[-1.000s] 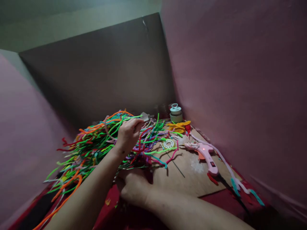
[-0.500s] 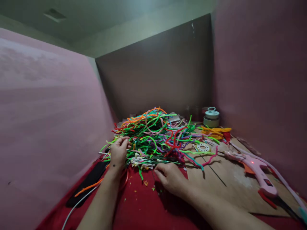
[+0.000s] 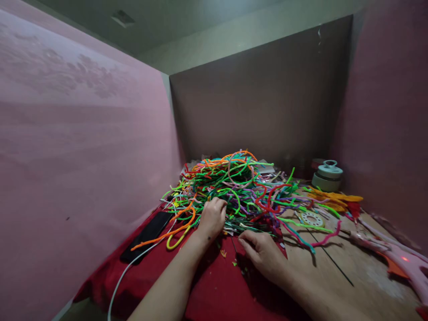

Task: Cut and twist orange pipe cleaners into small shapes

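A heap of multicoloured pipe cleaners [image 3: 240,178] lies in front of me on the red cloth [image 3: 214,290]. My left hand [image 3: 213,218] is at the heap's near edge, over a bundle of thin dark green stems [image 3: 249,225], its fingers curled closed. Whatever those fingers grip is hidden from view. To its right, my right hand [image 3: 262,252] rests low over the cloth with thumb and forefinger pressed together. A thin dark line, perhaps a wire, shows beside its fingertips, but I cannot tell whether it is held.
A black phone-like slab [image 3: 147,236] and a white cable [image 3: 125,269] lie left. On the brown board [image 3: 321,267] at right are a white ring-shaped disc [image 3: 312,218] and a pink glue gun [image 3: 397,256]. Behind them stands a pale green lidded container [image 3: 327,176].
My left hand has moved right and slightly nearer my right hand, now covering the pale-tipped ends of the stem bundle. The whole view has shifted left, so things appear further right.
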Motion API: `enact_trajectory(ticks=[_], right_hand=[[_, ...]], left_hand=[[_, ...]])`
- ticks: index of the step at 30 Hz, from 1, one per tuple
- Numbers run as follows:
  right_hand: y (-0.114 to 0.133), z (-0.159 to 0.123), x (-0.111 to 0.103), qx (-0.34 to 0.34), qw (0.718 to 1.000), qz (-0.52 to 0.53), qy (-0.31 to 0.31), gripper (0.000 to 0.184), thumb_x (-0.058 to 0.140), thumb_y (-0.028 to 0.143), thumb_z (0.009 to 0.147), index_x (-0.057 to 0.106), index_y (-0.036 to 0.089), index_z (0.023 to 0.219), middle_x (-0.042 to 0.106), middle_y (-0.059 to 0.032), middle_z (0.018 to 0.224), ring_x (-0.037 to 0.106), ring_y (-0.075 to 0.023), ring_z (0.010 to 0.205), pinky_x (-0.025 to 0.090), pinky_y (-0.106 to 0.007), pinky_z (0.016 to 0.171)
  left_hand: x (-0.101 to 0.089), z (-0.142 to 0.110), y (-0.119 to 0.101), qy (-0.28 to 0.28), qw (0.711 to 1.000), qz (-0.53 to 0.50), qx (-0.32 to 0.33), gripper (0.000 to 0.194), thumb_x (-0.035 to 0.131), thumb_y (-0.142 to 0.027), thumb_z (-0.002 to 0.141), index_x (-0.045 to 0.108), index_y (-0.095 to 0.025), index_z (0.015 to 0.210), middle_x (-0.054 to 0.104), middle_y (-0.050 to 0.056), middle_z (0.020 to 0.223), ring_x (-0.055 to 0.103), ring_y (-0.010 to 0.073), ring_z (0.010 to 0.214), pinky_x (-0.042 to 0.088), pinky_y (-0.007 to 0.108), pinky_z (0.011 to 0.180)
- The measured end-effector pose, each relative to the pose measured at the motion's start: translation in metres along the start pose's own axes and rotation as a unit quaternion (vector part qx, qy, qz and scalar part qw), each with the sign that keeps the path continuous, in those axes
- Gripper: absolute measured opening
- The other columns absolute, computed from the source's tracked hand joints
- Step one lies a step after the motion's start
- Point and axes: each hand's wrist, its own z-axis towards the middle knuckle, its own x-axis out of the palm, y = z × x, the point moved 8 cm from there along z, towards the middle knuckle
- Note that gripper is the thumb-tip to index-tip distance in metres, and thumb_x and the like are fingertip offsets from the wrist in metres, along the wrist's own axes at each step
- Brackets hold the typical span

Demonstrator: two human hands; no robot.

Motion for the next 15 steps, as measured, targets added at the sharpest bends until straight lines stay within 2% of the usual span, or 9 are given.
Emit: enact_trajectory(ticks=[10, 13, 15], right_hand=[[0.002, 0.001, -0.001, 0.000, 1.000, -0.001, 0.000, 0.030, 0.038, 0.030, 0.086, 0.062, 0.017, 0.074, 0.061, -0.0027, 0.064, 0.053, -0.0139, 0.059, 0.036, -0.023, 0.058], [0.002, 0.001, 0.000, 0.002, 1.000, 0.000, 0.002, 0.030, 0.038, 0.030, 0.086, 0.061, 0.017, 0.074, 0.061, -0.0023, 0.064, 0.053, -0.0138, 0.060, 0.035, -0.023, 0.058], [0.001, 0.001, 0.000, 0.006, 1.000, 0.000, 0.004, 0.029, 0.038, 0.030, 0.086, 0.061, 0.017, 0.074, 0.060, -0.0022, 0.064, 0.054, -0.0138, 0.061, 0.035, -0.023, 0.058]], left_hand=[[-0.016, 0.000, -0.013, -0.029, 0.999, 0.015, 0.000, 0.019, 0.045, -0.015, 0.082, 0.063, -0.019, 0.086, 0.064, 0.004, 0.088, 0.057, 0.0154, 0.085, 0.041, 0.028, 0.079], [-0.038, 0.010, -0.001, -0.050, 0.998, 0.017, -0.038, 0.022, 0.043, -0.017, 0.082, 0.064, -0.020, 0.088, 0.066, 0.003, 0.092, 0.058, 0.0141, 0.088, 0.042, 0.025, 0.080], [-0.061, 0.021, 0.022, -0.059, 0.995, 0.026, -0.082, 0.024, 0.042, -0.019, 0.082, 0.064, -0.020, 0.091, 0.066, 0.003, 0.095, 0.059, 0.0143, 0.089, 0.042, 0.024, 0.080]])
